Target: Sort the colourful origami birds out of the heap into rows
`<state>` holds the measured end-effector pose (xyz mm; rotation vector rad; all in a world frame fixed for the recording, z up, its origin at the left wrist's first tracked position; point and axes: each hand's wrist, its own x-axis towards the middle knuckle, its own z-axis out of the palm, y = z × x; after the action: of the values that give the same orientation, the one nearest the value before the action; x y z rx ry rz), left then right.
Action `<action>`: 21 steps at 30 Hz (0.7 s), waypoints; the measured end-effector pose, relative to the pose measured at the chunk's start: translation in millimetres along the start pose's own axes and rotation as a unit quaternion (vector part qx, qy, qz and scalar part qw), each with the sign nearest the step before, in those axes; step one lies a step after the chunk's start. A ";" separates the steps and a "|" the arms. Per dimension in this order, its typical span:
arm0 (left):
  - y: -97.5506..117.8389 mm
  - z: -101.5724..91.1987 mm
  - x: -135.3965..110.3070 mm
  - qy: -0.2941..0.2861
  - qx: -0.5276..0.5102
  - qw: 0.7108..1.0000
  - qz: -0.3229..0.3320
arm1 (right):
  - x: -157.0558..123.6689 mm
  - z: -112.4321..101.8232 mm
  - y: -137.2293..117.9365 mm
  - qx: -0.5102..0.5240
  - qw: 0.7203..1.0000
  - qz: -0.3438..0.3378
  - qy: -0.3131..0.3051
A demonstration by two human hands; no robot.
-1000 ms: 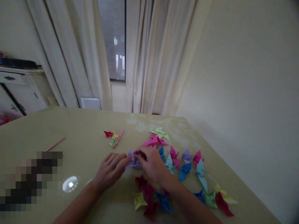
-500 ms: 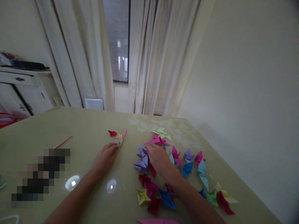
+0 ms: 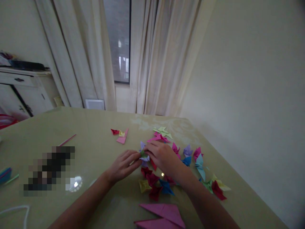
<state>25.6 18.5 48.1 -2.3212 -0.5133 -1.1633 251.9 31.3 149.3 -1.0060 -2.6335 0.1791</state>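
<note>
A small green folded paper (image 3: 143,154), partly hidden from sight, is held amid pointed, creased lilac paper pieces (image 3: 144,163).

Showing a bare, smooth-backed left hand (image 3: 122,167) and a bare right hand (image 3: 164,157) with a rounded back. Ending both in slim fingers (image 3: 130,156), blurring a bit at the tips. Running uncovered into a slender, smooth left forearm (image 3: 87,197) and a similar right forearm (image 3: 202,194), both tapering handward. Staying bare down to the lower edge of view.
</note>
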 end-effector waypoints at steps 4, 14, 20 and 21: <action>-8.9 9.0 -18.5 0.001 0.030 0.998 -0.052 | -0.9 -0.5 0.5 -0.038 0.999 0.026 -0.008; -83.0 36.3 -60.4 -0.226 0.112 0.825 -0.505 | -0.6 54.2 -21.4 0.058 0.991 -0.066 -0.102; -103.2 37.1 -59.9 -0.205 0.047 0.841 -0.499 | -7.1 44.1 -7.2 0.060 0.988 -0.029 -0.136; -103.0 36.1 -59.8 -0.198 0.035 0.844 -0.497 | -6.8 36.2 -4.0 0.064 0.990 -0.014 -0.122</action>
<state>-39.9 116.1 7.0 -2.2165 -2.0423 -0.9716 242.1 23.6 114.4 -0.9557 -2.8082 0.4875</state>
